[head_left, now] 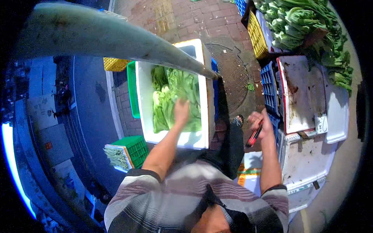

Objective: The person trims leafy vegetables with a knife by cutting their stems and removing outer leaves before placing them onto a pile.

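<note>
A white foam box (145,85) stands in front of me, holding leafy green vegetables (165,105). My left hand (181,112) is over the greens inside it, blurred by motion; what its fingers hold, if anything, is hidden. Out to the right of the box, my right hand (261,123) is closed around a red and black tool (254,136), whose exact kind I cannot make out.
A grey pole (116,37) crosses above the box. Green leafy vegetables (299,23) lie heaped at the upper right, above white foam lids (305,93) and blue crates (269,83). A green crate (136,149) stands at the lower left. A round manhole cover (229,73) lies in the brick pavement.
</note>
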{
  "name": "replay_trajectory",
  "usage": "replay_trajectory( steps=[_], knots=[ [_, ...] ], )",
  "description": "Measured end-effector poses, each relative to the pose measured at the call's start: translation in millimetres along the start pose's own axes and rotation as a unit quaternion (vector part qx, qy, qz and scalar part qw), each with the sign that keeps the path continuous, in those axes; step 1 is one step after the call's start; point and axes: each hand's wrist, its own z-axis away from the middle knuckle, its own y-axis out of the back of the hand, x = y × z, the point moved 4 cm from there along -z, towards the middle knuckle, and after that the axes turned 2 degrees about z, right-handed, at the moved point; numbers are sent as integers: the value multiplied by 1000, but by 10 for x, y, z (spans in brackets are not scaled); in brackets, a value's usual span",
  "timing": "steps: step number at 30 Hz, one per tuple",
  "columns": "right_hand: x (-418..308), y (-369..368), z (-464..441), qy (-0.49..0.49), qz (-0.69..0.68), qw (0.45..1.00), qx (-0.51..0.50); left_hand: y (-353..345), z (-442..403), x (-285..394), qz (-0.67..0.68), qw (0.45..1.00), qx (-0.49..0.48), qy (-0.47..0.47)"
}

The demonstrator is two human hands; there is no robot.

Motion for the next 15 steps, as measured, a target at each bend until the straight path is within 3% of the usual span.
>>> replay_trajectory(
  steps=[1, 3, 4, 6, 8, 10, 11, 12, 14, 15],
  knots=[
    [322, -192, 128, -56, -6, 996, -69, 107, -230, -184, -21, 999, 27, 3],
    [909, -365, 283, -82, 32, 996, -1, 303, -548, -252, -67, 996, 57, 2],
    [1229, -245, 230, -134, -19, 991, -15, 385, -656, -179, -91, 994, 60, -2],
    [1734, -89, 146, -160, -28, 986, -38, 417, -991, -290, -95, 995, -1, -15],
    [1815, -538, 446, -109, 24, 993, 42, 257, -1485, -906, -178, 984, 2, 1],
    [2052, -354, 517, -142, 49, 986, 73, 285, -1345, -601, -77, 992, -54, 88],
    [2098, -369, 615, -146, 28, 987, 53, 377, -1321, -407, -197, 978, -40, 63],
    [2158, -320, 654, -151, 30, 987, 43, 279, -1577, -859, -166, 986, -4, -6],
    [2373, -198, 596, -159, 39, 987, 9, 366, -1325, -402, -237, 969, -52, 48],
    [2449, -192, 607, -148, 28, 989, 10, 381, -1304, -412, -198, 977, -64, 36]
  ],
)
